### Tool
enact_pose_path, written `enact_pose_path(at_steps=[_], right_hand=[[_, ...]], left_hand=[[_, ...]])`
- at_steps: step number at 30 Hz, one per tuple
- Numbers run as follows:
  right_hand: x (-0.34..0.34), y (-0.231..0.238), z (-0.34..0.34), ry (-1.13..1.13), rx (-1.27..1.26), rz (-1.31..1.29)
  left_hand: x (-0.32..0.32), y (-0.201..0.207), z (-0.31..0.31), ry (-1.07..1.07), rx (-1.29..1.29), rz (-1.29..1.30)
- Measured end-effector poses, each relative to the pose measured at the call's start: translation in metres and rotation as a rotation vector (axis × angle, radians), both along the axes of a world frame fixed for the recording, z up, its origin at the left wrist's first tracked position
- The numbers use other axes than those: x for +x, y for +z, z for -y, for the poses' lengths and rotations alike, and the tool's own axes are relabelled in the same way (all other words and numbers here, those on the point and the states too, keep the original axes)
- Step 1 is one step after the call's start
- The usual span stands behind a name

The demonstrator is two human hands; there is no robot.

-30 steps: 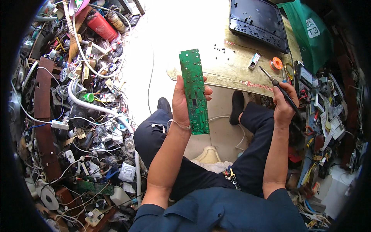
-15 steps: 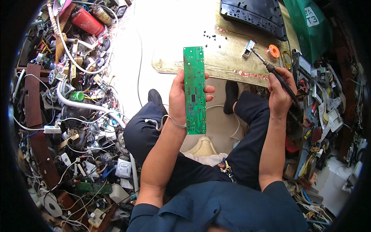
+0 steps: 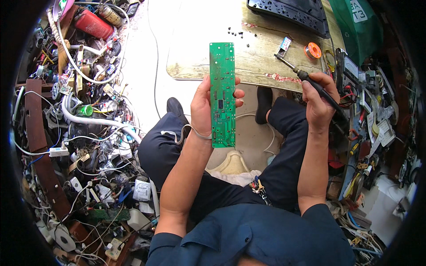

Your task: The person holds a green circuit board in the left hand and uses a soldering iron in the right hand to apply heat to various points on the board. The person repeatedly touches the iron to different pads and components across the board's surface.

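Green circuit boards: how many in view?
2. A long board is in the left hand; a second board, partly covered, lies low in the clutter on the left. More may be hidden there.

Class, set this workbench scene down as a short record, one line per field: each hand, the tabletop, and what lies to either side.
Left hand: holds a long green circuit board by its edges
Right hand: grips a soldering iron, its tip apart from the board
Tabletop: black panel, small black pieces, small box, orange spool
To the left: red cylinder among heaped cables and parts
To the right: green fabric, more parts
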State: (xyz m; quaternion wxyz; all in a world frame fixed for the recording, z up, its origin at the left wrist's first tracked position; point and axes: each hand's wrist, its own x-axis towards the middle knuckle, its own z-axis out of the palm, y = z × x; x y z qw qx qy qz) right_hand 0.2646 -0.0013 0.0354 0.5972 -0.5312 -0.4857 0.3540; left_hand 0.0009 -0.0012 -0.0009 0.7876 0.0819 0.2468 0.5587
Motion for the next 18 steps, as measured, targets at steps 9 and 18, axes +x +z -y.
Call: enact_pose_path(at_steps=[9, 18], right_hand=[[-0.001, 0.005, 0.000, 0.046, -0.001, -0.013], [0.001, 0.004, 0.002, 0.068, -0.025, -0.038]], left_hand=[[-0.006, -0.002, -0.004, -0.018, 0.158, 0.217], [-0.009, 0.001, -0.011, -0.070, 0.278, 0.270]])
